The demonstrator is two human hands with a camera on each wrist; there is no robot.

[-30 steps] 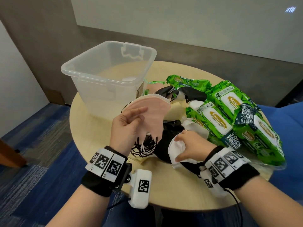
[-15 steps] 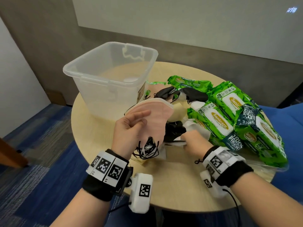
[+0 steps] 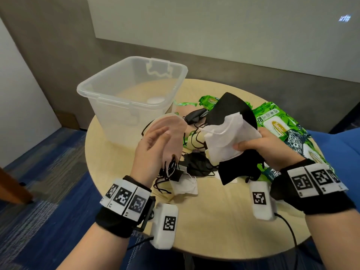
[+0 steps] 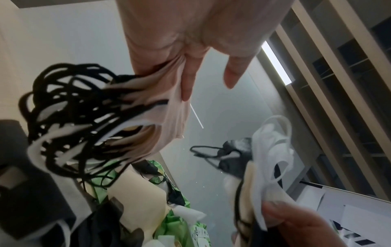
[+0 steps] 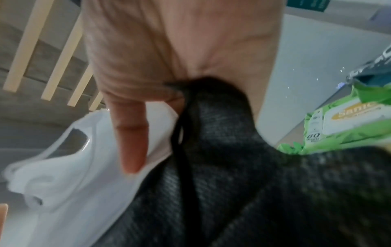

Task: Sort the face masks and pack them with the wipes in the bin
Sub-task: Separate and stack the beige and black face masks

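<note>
Right hand (image 3: 272, 147), a moment ago down in the pile on the table (image 3: 224, 221), now lifts a white mask (image 3: 226, 137) and black mask (image 3: 229, 108) pinched together; left hand (image 3: 152, 151) still clasps the pink stack (image 3: 171, 125); sorting continues, clear bin (image 3: 109, 88) far left unpacked, wipes (image 3: 276, 127) waiting right

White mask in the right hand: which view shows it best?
Head view. The white mask shows whole and sharp, pinched with a black mask by the right hand. The right wrist view shows only a blurred part under a finger; the left wrist view shows its folded edge and loops, small and blurred.
</note>
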